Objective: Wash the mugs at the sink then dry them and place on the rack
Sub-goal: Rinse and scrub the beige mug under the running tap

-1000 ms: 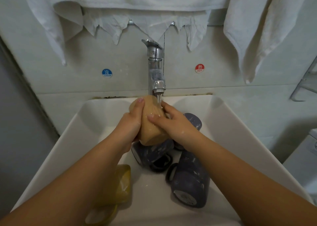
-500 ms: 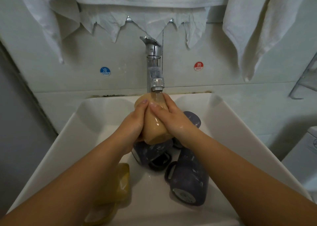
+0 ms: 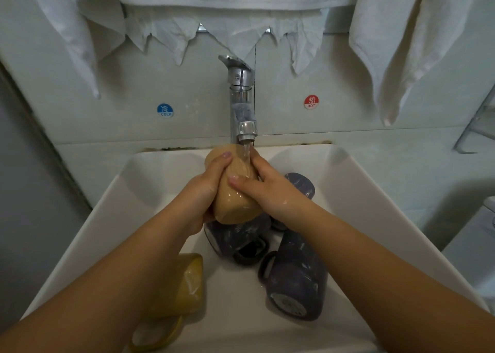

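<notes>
The left hand (image 3: pixel 205 192) and right hand (image 3: pixel 263 189) cover much of the tan mug (image 3: pixel 235 205), hiding its handle and mouth. The left forearm hides part of the yellow mug (image 3: pixel 187 285). A dark mug (image 3: pixel 301 185) behind the right hand shows only its end. The rack (image 3: pixel 479 127) is cut off by the right edge, the towels (image 3: pixel 396 44) by the top.

One camera, worn on the head, is looking forward and steeply down from close above the near edge of the sink (image 3: pixel 150 218). It is facing the tiled back wall, with the tap (image 3: pixel 242 111) standing at the far edge, near mid-frame. Both forearms are reaching in from the bottom corners. The wide lens is bending the sink's side edges outward.
</notes>
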